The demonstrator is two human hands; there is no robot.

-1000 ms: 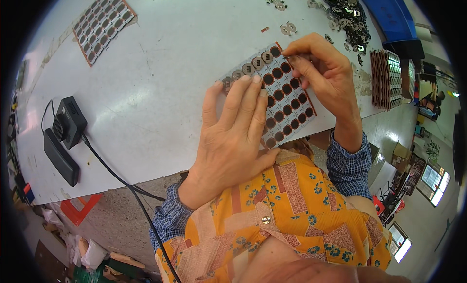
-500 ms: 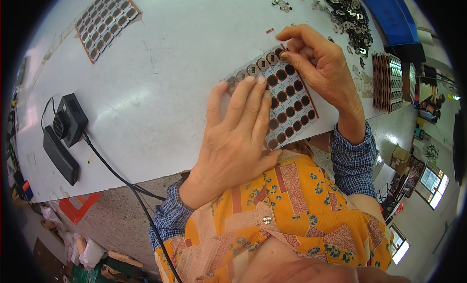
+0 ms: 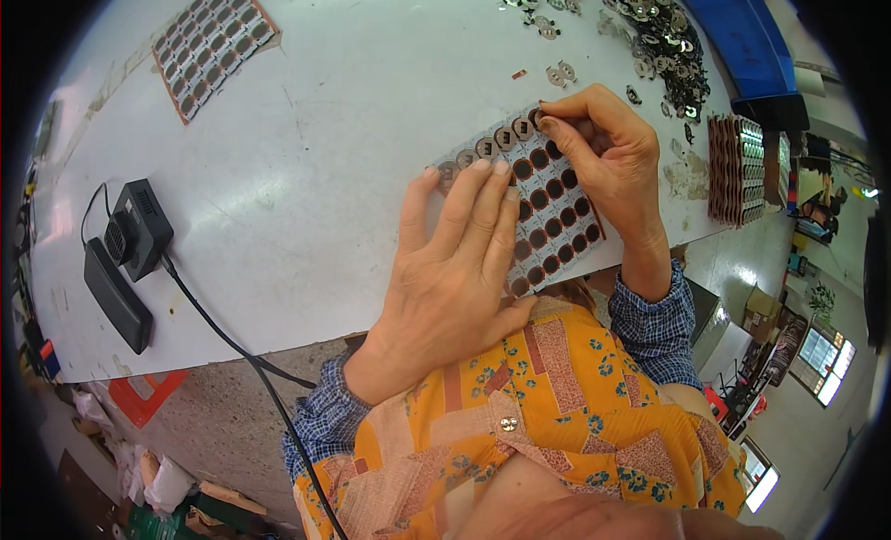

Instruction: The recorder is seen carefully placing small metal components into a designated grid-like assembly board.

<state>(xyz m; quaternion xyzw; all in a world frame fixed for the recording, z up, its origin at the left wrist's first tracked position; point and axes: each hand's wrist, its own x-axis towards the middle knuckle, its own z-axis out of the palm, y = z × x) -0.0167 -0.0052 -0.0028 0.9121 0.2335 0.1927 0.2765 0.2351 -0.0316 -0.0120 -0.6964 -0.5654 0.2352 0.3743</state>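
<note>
A panel of small circuit boards [image 3: 563, 226] with dark round pads lies on the white table in front of me. Metal clips [image 3: 487, 148] sit along its far row. My left hand [image 3: 450, 248] rests flat on the panel's left part with fingers stretched, covering several boards. At the panel's far right corner, my right hand [image 3: 608, 150] pinches with thumb and index finger over the last board of the far row. Whatever lies between those fingertips is hidden. Just beyond the fingertips lie a loose metal clip [image 3: 561, 73] and a tiny reddish strip [image 3: 519, 74].
A heap of metal clips [image 3: 670, 44] lies at the far right beside a blue bin [image 3: 742, 39]. Stacked panels [image 3: 736, 169] stand at the right edge. Another panel [image 3: 213, 44] lies far left. A black device [image 3: 137, 229] with a cable [image 3: 213, 317] sits left.
My right index finger has come down to the thumb at the panel's corner, and the hand has moved slightly nearer. My left hand stays flat. The whole view has shifted a little.
</note>
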